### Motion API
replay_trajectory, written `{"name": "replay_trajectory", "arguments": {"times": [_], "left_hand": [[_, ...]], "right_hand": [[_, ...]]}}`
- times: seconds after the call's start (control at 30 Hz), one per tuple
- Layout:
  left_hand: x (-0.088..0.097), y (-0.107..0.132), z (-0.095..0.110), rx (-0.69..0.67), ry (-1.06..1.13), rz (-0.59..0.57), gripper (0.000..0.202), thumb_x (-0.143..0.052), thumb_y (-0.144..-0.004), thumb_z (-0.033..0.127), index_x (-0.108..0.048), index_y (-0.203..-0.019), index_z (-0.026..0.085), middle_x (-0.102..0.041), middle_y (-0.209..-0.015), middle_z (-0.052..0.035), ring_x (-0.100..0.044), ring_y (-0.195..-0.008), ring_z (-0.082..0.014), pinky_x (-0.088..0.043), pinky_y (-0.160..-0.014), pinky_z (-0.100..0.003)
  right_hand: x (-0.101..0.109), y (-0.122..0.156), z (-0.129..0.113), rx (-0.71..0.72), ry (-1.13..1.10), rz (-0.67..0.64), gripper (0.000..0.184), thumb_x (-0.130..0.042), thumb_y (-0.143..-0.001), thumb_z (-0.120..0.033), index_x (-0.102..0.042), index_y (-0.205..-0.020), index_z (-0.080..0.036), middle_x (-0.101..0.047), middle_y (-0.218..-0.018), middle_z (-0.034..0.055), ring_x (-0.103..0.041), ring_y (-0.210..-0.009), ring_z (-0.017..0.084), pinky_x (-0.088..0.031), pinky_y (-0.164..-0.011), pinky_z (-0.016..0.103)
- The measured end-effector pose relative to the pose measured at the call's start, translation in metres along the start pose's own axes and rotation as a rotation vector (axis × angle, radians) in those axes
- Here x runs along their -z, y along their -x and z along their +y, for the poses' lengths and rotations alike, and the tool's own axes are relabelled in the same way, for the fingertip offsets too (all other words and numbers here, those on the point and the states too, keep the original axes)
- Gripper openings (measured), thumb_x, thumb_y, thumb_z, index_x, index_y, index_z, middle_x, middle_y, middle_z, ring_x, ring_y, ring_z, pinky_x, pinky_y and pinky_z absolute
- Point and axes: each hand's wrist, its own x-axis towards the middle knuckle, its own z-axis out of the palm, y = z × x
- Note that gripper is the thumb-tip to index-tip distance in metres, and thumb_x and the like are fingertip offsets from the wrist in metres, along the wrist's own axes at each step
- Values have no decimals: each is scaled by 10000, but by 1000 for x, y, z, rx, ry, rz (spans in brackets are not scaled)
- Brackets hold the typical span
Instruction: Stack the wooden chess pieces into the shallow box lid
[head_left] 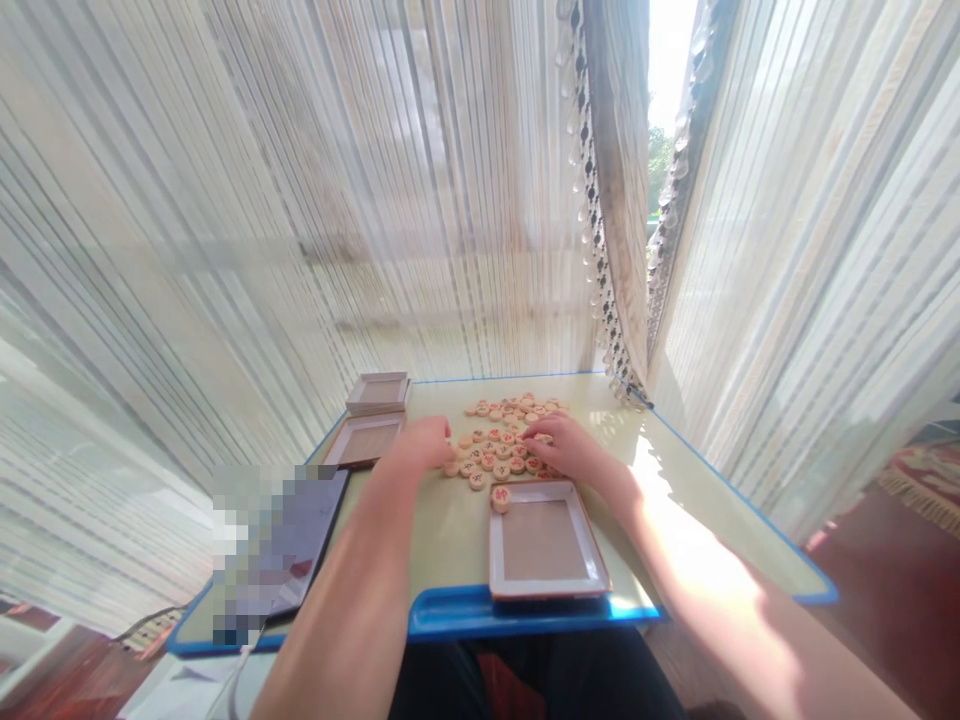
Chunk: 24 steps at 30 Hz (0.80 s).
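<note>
Playing pieces (pixel 488 461), round, pale wood-coloured, in two loose groups on the table (pixel 442 540): upper faces marked with single Chinese-style characters, some in red, some in a dark colour, most too small to read; exact number not countable, owing to overlap and the hands. Far group (pixel 512 408): crowded, partly heaped, red marks showing on several. Near group: mostly lying flat, between the two hands. Single piece (pixel 501 498), one: red character, strokes too soft to read with certainty, at the far left corner of the front tray (pixel 536 540). Shallow trays, three seen: the front one, pale-rimmed with a brownish floor, by the near edge; a left tray (pixel 367 442) and, just beyond it, a back tray (pixel 380 390), both at the table's left side; no lettering legible on any. Hands, two: left hand (pixel 433 442), fingers curled at the left edge of the near group, whether pinching a piece cannot be told; right hand (pixel 561 442), fingers bent over pieces at that group's right side, grip likewise uncertain. Dark flat panel (pixel 307 550), one, at the left, partly pixelated. Table edging (pixel 450 615): blue. Striped sheer curtains (pixel 300 200) behind.
</note>
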Motion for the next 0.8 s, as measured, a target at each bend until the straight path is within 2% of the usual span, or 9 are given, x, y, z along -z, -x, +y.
{"name": "replay_trajectory", "arguments": {"times": [0.1, 0.3, 0.43, 0.53, 0.63, 0.7, 0.8], "left_hand": [[5, 9, 0, 29, -62, -99, 402, -678, -560, 276, -604, -941, 171, -672, -968, -93, -628, -842, -249, -471, -644, -276], [4, 12, 5, 28, -4, -190, 224, -641, -586, 233, -598, -796, 168, -664, -654, -32, -624, -586, -180, -423, -510, -235], [3, 11, 4, 28, 95, -225, 242, -633, -580, 149, -595, -817, 178, -654, -601, 0, -627, -588, -151, -428, -511, -202], [6, 12, 1, 35, 76, -183, 256, -623, -587, 128, -606, -838, 174, -676, -637, -20, -634, -603, -159, -451, -540, -213], [10, 13, -4, 80, -9, -105, 199, -638, -593, 150, -631, -792, 163, -692, -690, -64, -646, -641, -191, -474, -594, -245], [10, 13, -6, 97, -45, -92, 178, -655, -587, 162, -641, -764, 160, -694, -707, -81, -653, -680, -212, -483, -631, -259], [6, 13, -9, 84, 4, -22, 168, -656, -586, 160, -645, -754, 163, -695, -717, -87, -659, -718, -226, -490, -663, -273]], "right_hand": [[-2, 0, 1, -3, 15, -16, 188, -527, -770, -250, -711, -793, -219, -684, -807, 36, -557, -905, 199, -412, -841, 328], [-7, 1, 0, 30, 12, -23, 197, -530, -789, -287, -711, -813, -213, -678, -797, 40, -539, -904, 208, -407, -846, 338], [-9, 2, -6, 14, -4, -35, 207, -520, -805, -283, -700, -877, -210, -680, -825, 46, -539, -915, 208, -417, -824, 336], [-10, 3, -10, 13, -36, -41, 200, -520, -809, -271, -697, -884, -214, -683, -856, 46, -547, -923, 201, -419, -825, 330], [-11, 5, -13, 22, -51, -53, 190, -523, -807, -264, -700, -857, -217, -682, -850, 46, -554, -905, 198, -421, -818, 326], [-11, 5, -16, 31, -59, -62, 191, -517, -812, -261, -698, -850, -213, -680, -848, 47, -556, -894, 194, -425, -800, 318], [-12, 6, -21, 49, -69, -78, 196, -502, -824, -251, -694, -832, -211, -678, -821, 42, -562, -867, 188, -427, -776, 306]]}}
